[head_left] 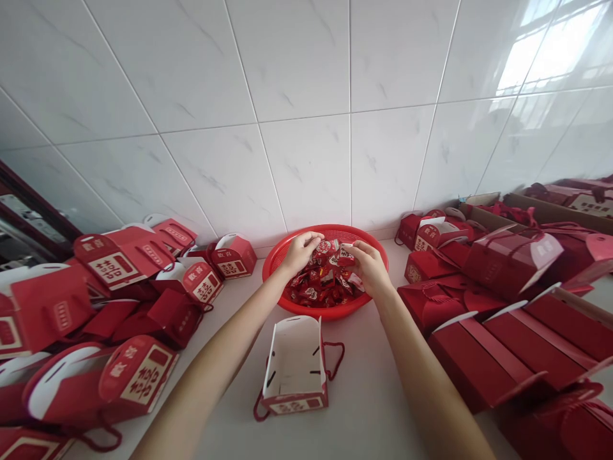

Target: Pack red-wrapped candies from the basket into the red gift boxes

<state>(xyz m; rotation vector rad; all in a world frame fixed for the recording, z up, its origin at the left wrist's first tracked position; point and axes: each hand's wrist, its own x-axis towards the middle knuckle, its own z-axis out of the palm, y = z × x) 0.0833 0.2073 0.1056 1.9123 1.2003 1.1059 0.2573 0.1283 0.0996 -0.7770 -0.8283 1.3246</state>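
Observation:
Both hands are over a red plastic basket point(325, 313) filled with red-wrapped candies point(330, 287). My left hand point(299, 254) is closed in a pinch at the edge of a red candy packet point(326, 248) with white lettering. Between the thumb and fingers of my right hand point(368, 265) is another wrapped candy point(345, 254), red with a pale label. In front of the basket, between my forearms, stands an open gift box point(297, 358). Its white inside shows no candy, and dark red cord handles hang at its sides.
Red gift boxes point(119, 255) with gold characters are heaped on the left. More red boxes point(483, 358) crowd the right side, with a cardboard carton point(550, 220) behind them. A tiled wall point(306, 166) rises behind the basket. Everything rests on a white tabletop point(359, 396).

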